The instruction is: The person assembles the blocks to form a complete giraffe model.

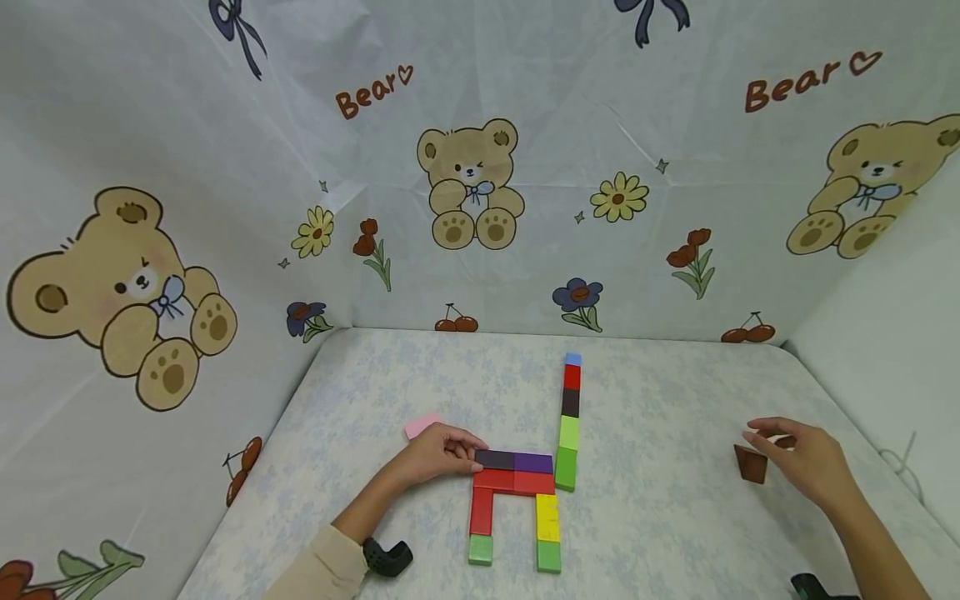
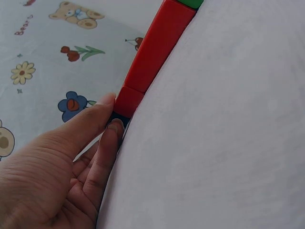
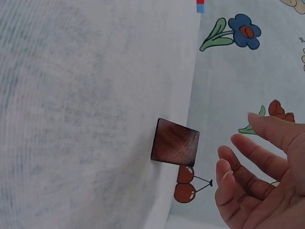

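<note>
In the head view, wooden blocks lie joined in a flat figure on the table. My left hand [image 1: 441,452] is at its upper left corner. Thumb and fingertips pinch the left end of a dark block [image 1: 495,460], beside a purple block [image 1: 533,463]. Red blocks [image 1: 493,479] run below these; the left wrist view shows a red block [image 2: 150,50] extending away from the fingertips. Over on the right, my right hand [image 1: 806,462] hovers beside a brown wooden block [image 1: 751,464]. The right wrist view shows a gap between this block [image 3: 175,142] and the loosely bent fingers.
Two legs, one with a red block [image 1: 482,511], one with a yellow block [image 1: 547,518], end in green blocks [image 1: 481,550]. A column topped by a blue block [image 1: 573,359] rises at right. A pink block [image 1: 422,426] lies behind my left hand. Bear-printed cloth [image 1: 540,275] stands behind the table.
</note>
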`<control>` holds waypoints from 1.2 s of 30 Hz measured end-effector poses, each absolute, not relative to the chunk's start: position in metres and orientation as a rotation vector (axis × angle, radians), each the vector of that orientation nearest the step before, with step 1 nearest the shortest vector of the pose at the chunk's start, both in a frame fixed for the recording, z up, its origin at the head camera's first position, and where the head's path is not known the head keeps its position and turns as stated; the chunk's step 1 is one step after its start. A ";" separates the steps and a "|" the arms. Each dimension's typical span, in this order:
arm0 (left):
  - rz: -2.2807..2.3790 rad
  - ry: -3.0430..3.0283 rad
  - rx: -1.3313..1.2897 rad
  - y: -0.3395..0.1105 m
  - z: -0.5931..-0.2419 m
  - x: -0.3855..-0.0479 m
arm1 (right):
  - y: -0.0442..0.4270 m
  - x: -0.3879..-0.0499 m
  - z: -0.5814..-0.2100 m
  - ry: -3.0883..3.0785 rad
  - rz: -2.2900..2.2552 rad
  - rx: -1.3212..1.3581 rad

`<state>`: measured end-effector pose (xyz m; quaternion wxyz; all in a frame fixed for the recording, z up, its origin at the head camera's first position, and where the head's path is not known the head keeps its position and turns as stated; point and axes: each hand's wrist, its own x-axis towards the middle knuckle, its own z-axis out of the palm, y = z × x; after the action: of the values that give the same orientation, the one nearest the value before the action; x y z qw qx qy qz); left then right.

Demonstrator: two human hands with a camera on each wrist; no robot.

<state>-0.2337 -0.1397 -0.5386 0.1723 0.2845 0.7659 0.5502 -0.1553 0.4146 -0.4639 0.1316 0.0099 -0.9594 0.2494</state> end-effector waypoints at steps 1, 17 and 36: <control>1.562 2.171 0.811 -0.140 -0.539 -0.234 | 0.416 -0.155 -0.466 -2.789 0.714 0.033; 1.568 2.153 0.834 -0.142 -0.535 -0.234 | 0.428 -0.157 -0.475 -3.067 0.738 -0.038; 1.565 2.165 0.832 -0.141 -0.535 -0.232 | 0.428 -0.167 -0.479 -3.158 0.741 -0.097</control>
<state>-0.2320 -0.1406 -0.5348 0.1709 0.2928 0.7625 0.5510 -0.1668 0.4281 -0.4791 -0.0518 -0.0299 -0.9718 0.2279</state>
